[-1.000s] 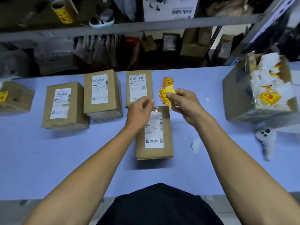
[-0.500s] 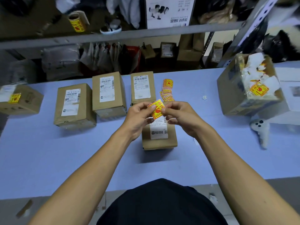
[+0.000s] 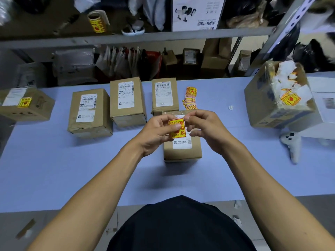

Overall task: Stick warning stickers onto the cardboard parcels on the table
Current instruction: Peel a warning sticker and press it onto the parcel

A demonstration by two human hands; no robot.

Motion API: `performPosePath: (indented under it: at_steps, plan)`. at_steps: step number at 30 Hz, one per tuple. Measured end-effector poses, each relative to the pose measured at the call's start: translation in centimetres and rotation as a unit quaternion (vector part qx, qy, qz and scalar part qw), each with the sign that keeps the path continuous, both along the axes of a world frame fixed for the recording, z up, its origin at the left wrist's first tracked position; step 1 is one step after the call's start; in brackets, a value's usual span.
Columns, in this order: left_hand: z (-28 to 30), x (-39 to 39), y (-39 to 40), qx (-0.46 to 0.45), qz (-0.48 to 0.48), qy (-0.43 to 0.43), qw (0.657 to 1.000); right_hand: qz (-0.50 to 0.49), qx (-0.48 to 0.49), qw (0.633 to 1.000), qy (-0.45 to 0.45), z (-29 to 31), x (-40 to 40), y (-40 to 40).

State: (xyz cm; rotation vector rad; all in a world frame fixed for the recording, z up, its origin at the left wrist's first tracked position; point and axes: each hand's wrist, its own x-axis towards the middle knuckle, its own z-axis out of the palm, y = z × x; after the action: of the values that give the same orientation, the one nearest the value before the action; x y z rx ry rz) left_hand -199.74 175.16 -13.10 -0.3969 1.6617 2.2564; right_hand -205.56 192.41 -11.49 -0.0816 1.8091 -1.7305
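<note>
A yellow and red warning sticker (image 3: 177, 128) is pinched between my left hand (image 3: 156, 132) and my right hand (image 3: 205, 129), held just above a small cardboard parcel (image 3: 183, 151) with a white label. Behind it three more labelled parcels stand in a row: one (image 3: 164, 96) just behind, one (image 3: 126, 101) in the middle and one (image 3: 89, 112) to the left. At the far left a parcel (image 3: 27, 105) carries a yellow sticker. A loose pile of stickers (image 3: 190, 98) lies on the blue table (image 3: 54, 169), right of the row.
A big torn carton (image 3: 277, 98) bearing a sticker and paper scraps stands at the right, with a white controller (image 3: 291, 144) in front of it. A shelf behind the table holds a roll of stickers (image 3: 97, 21), bags and boxes.
My right hand brought one sticker from the pile to above the near parcel. Both hands now hold it and it has turned more upright. The view has shifted.
</note>
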Motion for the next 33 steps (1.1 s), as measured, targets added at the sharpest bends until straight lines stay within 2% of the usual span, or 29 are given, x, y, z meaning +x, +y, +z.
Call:
performPosePath:
  at_steps: [5,13,17,19,20,21,22,23,25,28,30,33]
  plan:
    - [0.6,0.4,-0.7,-0.002,-0.066,-0.001,0.998,0.052,0.007,0.998,-0.022,0.5,0.1,-0.1]
    - [0.6,0.3,-1.8,-0.023,-0.082,-0.009,0.996,0.103,0.005,0.994,-0.039,1.1,0.2,0.2]
    - [0.9,0.3,-1.9,-0.002,-0.058,-0.018,0.998,0.112,-0.006,0.993,-0.038,1.2,0.3,0.0]
    - [1.1,0.3,-1.1,-0.010,0.015,-0.024,1.000,0.096,-0.011,0.995,-0.035,1.1,0.6,-0.3]
    - [0.9,0.4,-0.5,-0.047,0.081,-0.023,0.995,0.077,-0.010,0.997,-0.027,0.9,0.8,-0.5]
    - [0.7,0.6,0.1,-0.120,0.162,-0.011,0.979,0.053,-0.004,0.998,-0.013,0.6,1.0,-0.7]
    - [0.3,1.0,0.6,-0.209,0.236,0.016,0.949,0.029,0.004,1.000,0.004,0.4,1.2,-1.0]
    - [-0.1,1.5,0.9,-0.286,0.273,0.056,0.917,0.007,0.012,1.000,0.019,0.0,1.5,-1.2]
    - [-0.5,2.4,1.5,-0.367,0.246,0.135,0.887,-0.015,0.016,0.999,0.037,-0.5,1.9,-1.5]
    - [-0.7,2.8,2.2,-0.333,0.179,0.148,0.914,-0.001,0.010,0.999,0.047,-0.8,2.5,-1.7]
    - [-0.5,2.7,2.5,-0.283,0.175,0.140,0.933,0.003,-0.007,0.999,0.046,-0.7,2.7,-1.9]
    - [-0.5,2.8,2.5,-0.248,0.187,0.147,0.939,-0.002,-0.023,0.999,0.049,-0.7,2.7,-1.9]
